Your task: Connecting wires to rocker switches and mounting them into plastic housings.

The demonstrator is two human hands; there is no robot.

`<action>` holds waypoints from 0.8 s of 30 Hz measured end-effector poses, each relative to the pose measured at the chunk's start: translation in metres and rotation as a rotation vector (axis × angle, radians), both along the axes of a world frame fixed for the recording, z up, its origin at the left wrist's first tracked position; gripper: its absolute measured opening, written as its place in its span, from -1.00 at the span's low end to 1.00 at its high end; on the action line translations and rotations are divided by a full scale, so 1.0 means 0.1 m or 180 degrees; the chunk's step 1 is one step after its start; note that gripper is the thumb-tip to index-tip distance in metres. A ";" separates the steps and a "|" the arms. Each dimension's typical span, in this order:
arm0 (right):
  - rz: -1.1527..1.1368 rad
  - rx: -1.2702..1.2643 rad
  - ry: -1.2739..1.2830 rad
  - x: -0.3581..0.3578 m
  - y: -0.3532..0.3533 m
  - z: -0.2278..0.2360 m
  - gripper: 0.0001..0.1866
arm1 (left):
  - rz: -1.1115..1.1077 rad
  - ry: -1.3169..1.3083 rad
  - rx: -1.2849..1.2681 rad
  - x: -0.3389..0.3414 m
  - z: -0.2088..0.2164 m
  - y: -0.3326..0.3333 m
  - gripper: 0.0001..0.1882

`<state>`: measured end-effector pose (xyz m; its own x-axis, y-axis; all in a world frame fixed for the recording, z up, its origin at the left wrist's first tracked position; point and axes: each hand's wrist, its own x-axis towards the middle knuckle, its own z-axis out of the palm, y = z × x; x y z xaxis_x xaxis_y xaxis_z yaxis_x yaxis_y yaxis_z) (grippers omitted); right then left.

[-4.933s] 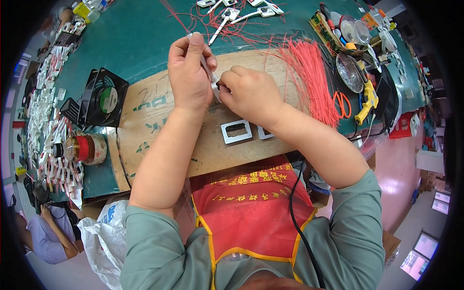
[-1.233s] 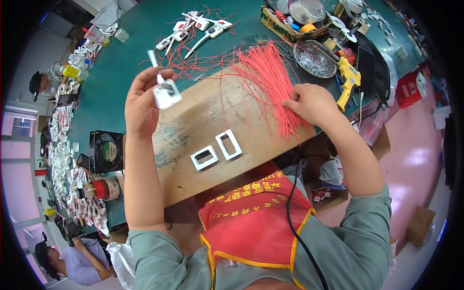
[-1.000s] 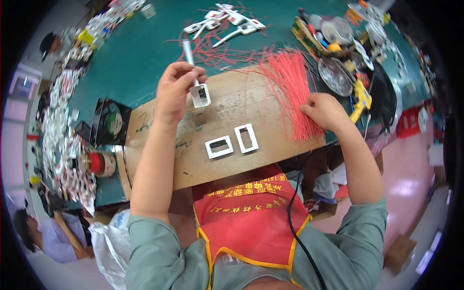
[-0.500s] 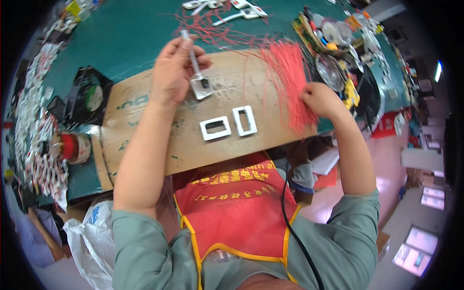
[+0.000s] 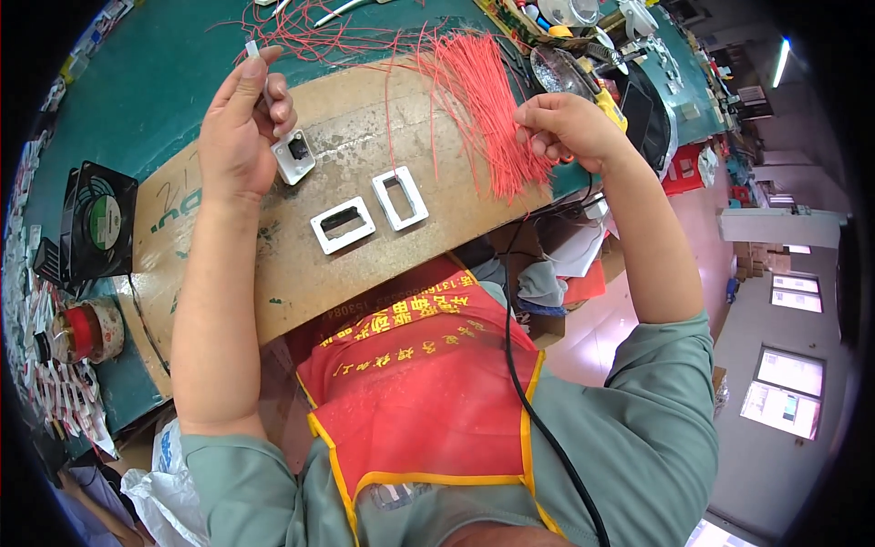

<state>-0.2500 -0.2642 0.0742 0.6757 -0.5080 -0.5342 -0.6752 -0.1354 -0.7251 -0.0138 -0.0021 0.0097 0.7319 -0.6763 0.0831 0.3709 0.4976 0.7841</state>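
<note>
My left hand (image 5: pixel 241 128) is raised over the left part of the cardboard, its fingers closed round the pale stem of a white plastic housing (image 5: pixel 290 169). The housing's small box end hangs below the fingers, and a dark piece sits inside it. To the right, my right hand (image 5: pixel 579 132) has its thumb and fingers pinched together at the right edge of a bundle of thin red wires (image 5: pixel 478 100). What is between those fingertips is too small to make out. Two white rectangular frames (image 5: pixel 351 239) (image 5: pixel 408 219) lie side by side on the cardboard between my hands.
A worn cardboard sheet (image 5: pixel 301 283) covers the front of the green table (image 5: pixel 173 73). On the left stand a black fan (image 5: pixel 96 219) and a jar with a red band (image 5: pixel 87 333). Tools and small containers crowd the back right (image 5: pixel 561 68). A black cable (image 5: pixel 524 392) crosses my red apron.
The whole view has shifted, so the table things appear further left. My right hand has turned at the wires and more of its fingers show. My left hand still holds the white housing.
</note>
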 end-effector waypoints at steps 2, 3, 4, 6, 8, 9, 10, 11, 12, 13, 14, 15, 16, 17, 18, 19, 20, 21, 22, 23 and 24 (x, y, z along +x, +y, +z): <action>-0.0168 0.0397 -0.0103 0.04 0.04 -0.01 -0.83 | 0.0002 0.0015 -0.0052 0.01 0.00 0.02 -0.65; -0.0138 0.0393 -0.0102 0.05 0.05 -0.01 -0.83 | -0.0009 0.0023 -0.0099 0.02 0.00 0.04 -0.64; -0.0135 0.0648 -0.0069 0.04 0.04 -0.01 -0.84 | 0.0022 0.0015 -0.0108 0.01 0.01 0.03 -0.64; -0.0124 0.1039 -0.0196 0.00 0.03 -0.03 -0.84 | 0.0035 0.0008 -0.0031 -0.02 0.02 0.01 -0.64; -0.0116 0.1101 -0.0434 -0.02 0.20 0.16 -0.84 | -0.0023 0.0053 -0.0035 -0.05 0.01 -0.04 -0.66; -0.0195 0.1193 -0.0635 0.03 0.28 0.23 -0.84 | -0.0056 0.0099 -0.0012 -0.07 0.01 -0.03 -0.67; -0.0099 0.1214 -0.0665 0.13 0.39 0.33 -0.84 | -0.0130 0.0084 0.0010 -0.07 0.01 -0.01 -0.67; -0.0096 0.1055 -0.0982 0.21 0.53 0.43 -0.84 | -0.0242 0.0088 0.0042 -0.09 0.02 0.01 -0.67; -0.0101 0.0899 -0.1301 0.31 0.63 0.52 -0.84 | -0.0224 0.0094 0.0125 -0.11 0.04 0.03 -0.66; 0.0060 0.0684 -0.1519 0.43 0.71 0.59 -0.81 | -0.0198 0.0055 0.0131 -0.12 0.06 0.05 -0.66; 0.0137 0.0425 -0.1777 0.56 0.77 0.66 -0.79 | -0.0281 0.0004 0.0171 -0.14 0.07 0.04 -0.66; 0.0210 0.0164 -0.2031 0.69 0.83 0.71 -0.78 | -0.0364 -0.0046 0.0214 -0.16 0.09 0.04 -0.66; 0.0208 0.0159 -0.2053 0.83 0.88 0.75 -0.78 | -0.0376 -0.0056 0.0302 -0.18 0.13 0.05 -0.66; 0.0305 0.0040 -0.2366 0.94 0.91 0.78 -0.77 | -0.0391 -0.0075 0.0305 -0.20 0.15 0.03 -0.66; 0.0403 -0.0082 -0.2675 1.04 0.96 0.81 -0.76 | -0.0433 -0.0142 0.0335 -0.22 0.14 0.01 -0.67; 0.0422 -0.0067 -0.2692 1.17 1.05 0.83 -0.76 | -0.0435 -0.0207 0.0372 -0.22 0.14 0.02 -0.67; 0.0305 0.0016 -0.2702 1.27 1.13 0.86 -0.78 | -0.0436 -0.0224 0.0369 -0.21 0.14 0.02 -0.67; 0.0189 0.0098 -0.2707 1.34 1.19 0.89 -0.80 | -0.0484 -0.0341 0.0349 -0.21 0.12 0.01 -0.68; 0.0269 -0.0039 -0.2573 1.39 1.23 0.92 -0.81 | -0.0529 -0.0453 0.0332 -0.21 0.11 0.01 -0.68; 0.0274 -0.0042 -0.2581 1.42 1.26 0.91 -0.81 | -0.0525 -0.0461 0.0329 -0.21 0.11 0.01 -0.68; 0.0347 -0.0106 -0.2570 1.44 1.28 0.89 -0.82 | -0.0554 -0.0419 0.0271 -0.22 0.10 0.02 -0.68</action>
